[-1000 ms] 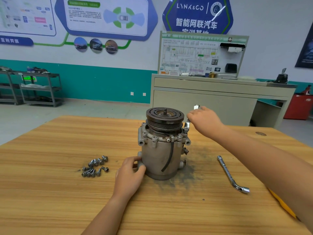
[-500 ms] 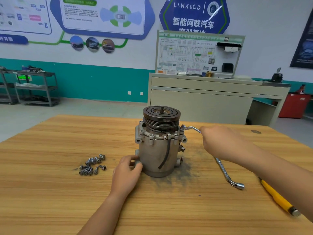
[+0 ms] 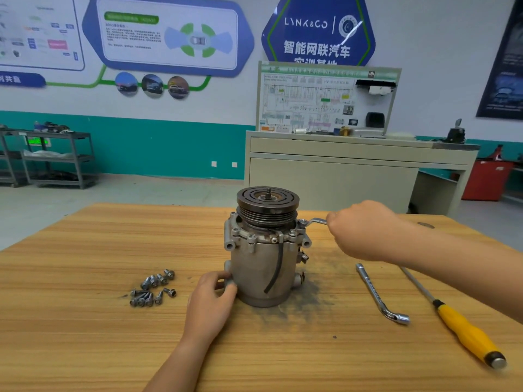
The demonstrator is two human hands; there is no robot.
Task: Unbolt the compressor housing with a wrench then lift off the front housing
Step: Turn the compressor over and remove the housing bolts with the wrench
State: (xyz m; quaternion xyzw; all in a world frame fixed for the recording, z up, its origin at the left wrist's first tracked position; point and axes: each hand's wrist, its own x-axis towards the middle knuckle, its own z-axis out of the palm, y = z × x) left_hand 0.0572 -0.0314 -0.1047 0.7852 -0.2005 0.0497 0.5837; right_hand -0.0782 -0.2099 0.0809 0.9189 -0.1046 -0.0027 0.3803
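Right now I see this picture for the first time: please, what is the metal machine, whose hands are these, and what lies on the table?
A camera on the person's head looks down at a wooden table. The grey cylinder is a compressor, standing upright. The left hand grips its base; the right hand holds a wrench set on a bolt at the top flange. Beside it lie loose bolts, an L-shaped socket wrench and a yellow-handled screwdriver.

Upright compressor, wrench on bolt
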